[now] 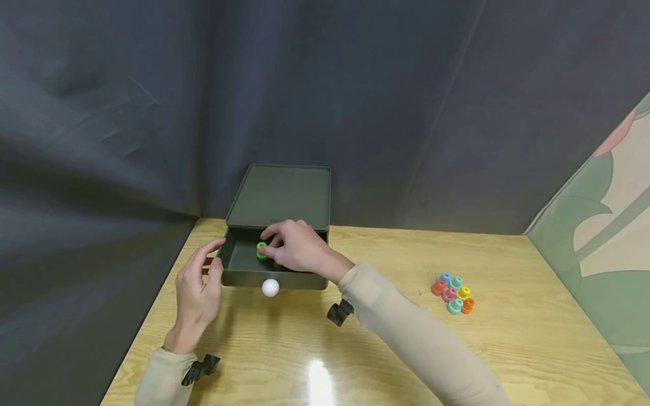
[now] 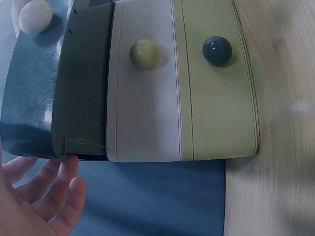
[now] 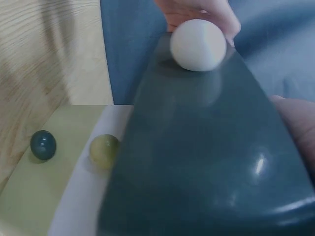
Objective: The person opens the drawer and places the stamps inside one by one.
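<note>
A small chest of drawers point(image 1: 284, 194) stands at the back left of the table, its dark top drawer point(image 1: 238, 278) pulled out. The drawer front carries a white knob point(image 1: 271, 287). Over the drawer, my right hand point(image 1: 299, 248) pinches a small bright green peg point(image 1: 261, 251) between thumb and finger, inside the walls. My left hand point(image 1: 199, 287) is at the drawer's left side, fingers loosely bent, with fingertips against its edge in the left wrist view. Only part of the right hand point(image 3: 298, 125) shows in the right wrist view.
Several coloured pegs point(image 1: 449, 295) stand grouped on the wooden table point(image 1: 386, 338) to the right. Below the pulled-out drawer are a white drawer with a yellowish knob point(image 2: 144, 54) and a pale green one with a dark knob point(image 2: 217, 51). Dark curtains point(image 1: 355, 113) hang behind and to the left.
</note>
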The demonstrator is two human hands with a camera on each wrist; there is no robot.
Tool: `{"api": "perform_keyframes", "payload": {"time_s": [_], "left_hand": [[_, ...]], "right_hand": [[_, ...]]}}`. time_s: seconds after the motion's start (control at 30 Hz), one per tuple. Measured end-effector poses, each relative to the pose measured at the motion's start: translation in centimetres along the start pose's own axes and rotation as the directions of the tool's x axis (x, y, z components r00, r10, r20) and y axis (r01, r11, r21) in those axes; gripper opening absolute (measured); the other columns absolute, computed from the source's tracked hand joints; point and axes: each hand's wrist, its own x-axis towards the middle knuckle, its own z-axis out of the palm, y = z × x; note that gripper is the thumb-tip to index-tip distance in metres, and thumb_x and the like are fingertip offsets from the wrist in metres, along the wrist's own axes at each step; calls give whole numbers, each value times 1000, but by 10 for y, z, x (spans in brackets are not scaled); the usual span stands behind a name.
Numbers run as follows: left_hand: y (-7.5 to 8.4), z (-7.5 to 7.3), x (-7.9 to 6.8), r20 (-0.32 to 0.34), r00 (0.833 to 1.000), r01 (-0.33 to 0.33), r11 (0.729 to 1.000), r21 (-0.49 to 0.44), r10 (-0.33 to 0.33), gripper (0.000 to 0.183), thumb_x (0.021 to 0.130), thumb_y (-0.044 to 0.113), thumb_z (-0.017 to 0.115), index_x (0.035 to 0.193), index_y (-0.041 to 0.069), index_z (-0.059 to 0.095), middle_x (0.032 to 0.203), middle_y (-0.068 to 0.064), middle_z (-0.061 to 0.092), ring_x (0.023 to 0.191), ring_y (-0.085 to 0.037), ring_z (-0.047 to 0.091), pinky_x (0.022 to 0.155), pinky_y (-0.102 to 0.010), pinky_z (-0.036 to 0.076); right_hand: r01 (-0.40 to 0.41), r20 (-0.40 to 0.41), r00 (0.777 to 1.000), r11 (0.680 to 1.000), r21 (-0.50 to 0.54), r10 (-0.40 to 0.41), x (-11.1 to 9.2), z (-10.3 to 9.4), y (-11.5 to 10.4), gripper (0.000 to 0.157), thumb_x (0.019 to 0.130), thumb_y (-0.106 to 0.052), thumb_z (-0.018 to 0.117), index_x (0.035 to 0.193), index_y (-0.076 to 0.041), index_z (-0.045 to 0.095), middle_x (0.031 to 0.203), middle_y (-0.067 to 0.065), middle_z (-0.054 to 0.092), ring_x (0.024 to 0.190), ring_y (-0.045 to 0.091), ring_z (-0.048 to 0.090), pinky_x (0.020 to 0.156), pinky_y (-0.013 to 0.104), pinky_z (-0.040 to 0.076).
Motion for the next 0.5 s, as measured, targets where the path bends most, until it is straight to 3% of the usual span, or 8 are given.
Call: {"api": "perform_keyframes", "payload": {"time_s": [0.3, 0.5], "left_hand": [[-2, 0, -1, -9, 1000, -8, 1000, -8, 7, 39, 100, 0, 51, 133, 5, 72, 125, -18, 75, 96, 2, 61, 78, -7, 44], [-2, 0, -1, -7, 1000, -7, 1000, -12, 7, 39, 101, 0, 51, 133, 5, 72, 126, -18, 75, 95, -8, 64, 78, -7, 44]], "right_hand": [[43, -27, 999, 991, 129, -39, -12, -16, 1, 34, 103, -22, 73, 132, -6, 73, 101, 9, 83, 69, 20, 79, 70, 23, 60], [64, -68, 996, 980, 187, -52, -22, -26, 5, 31, 103, -19, 71, 130, -5, 74, 104, 14, 82, 69, 27, 78, 67, 27, 61]]}}
